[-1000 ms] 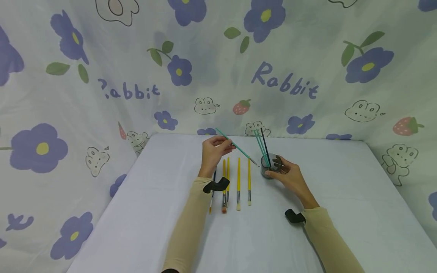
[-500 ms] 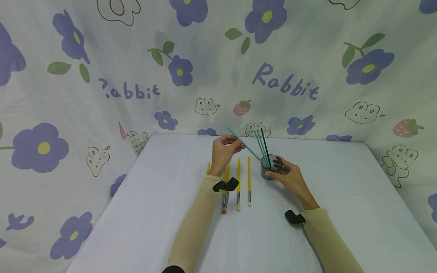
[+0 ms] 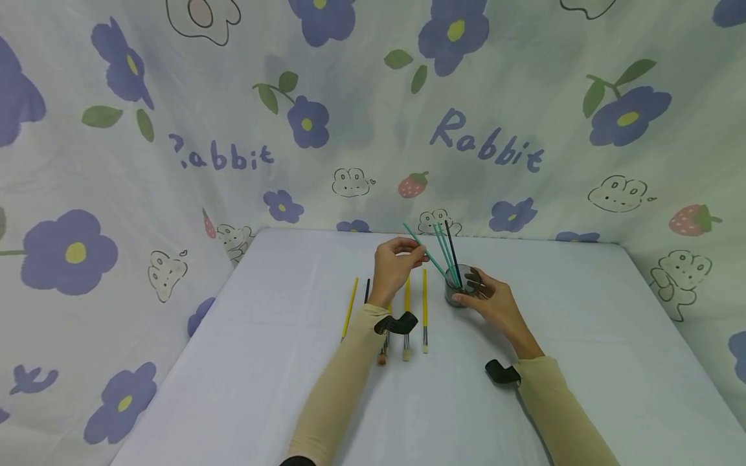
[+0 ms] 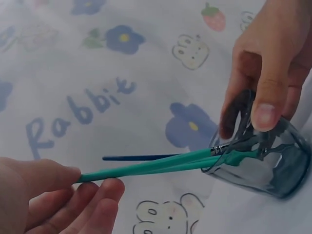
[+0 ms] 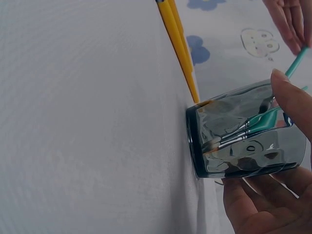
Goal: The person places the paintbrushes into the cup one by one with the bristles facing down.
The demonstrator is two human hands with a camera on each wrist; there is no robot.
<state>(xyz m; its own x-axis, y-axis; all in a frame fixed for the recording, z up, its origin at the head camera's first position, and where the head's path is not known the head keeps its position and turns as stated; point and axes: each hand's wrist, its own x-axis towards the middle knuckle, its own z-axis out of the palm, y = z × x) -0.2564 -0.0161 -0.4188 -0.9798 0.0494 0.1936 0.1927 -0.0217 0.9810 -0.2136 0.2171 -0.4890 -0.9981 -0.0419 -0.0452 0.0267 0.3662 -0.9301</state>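
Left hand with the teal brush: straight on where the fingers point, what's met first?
Probably the other teal brushes, leaning in the glass; in the head view they stand directly ahead of the left hand. Depth is unclear, so it could slip past them.

The white table [image 3: 233, 388] stretched out on both sides of the glass [image 5: 243, 151], its far edge lying behind it. The glass itself seemed to stand on that surface, though its base was hard to see clearly. Just left of the glass lay a yellow-handled brush [image 3: 425, 304], then a second yellow brush [image 3: 407, 294]. Farther left of it lay a brush with reddish-brown bristles [image 3: 381, 358], then a dark-handled brush [image 3: 367, 290]; farthest from the glass lay a slanted yellow brush [image 3: 350, 307].
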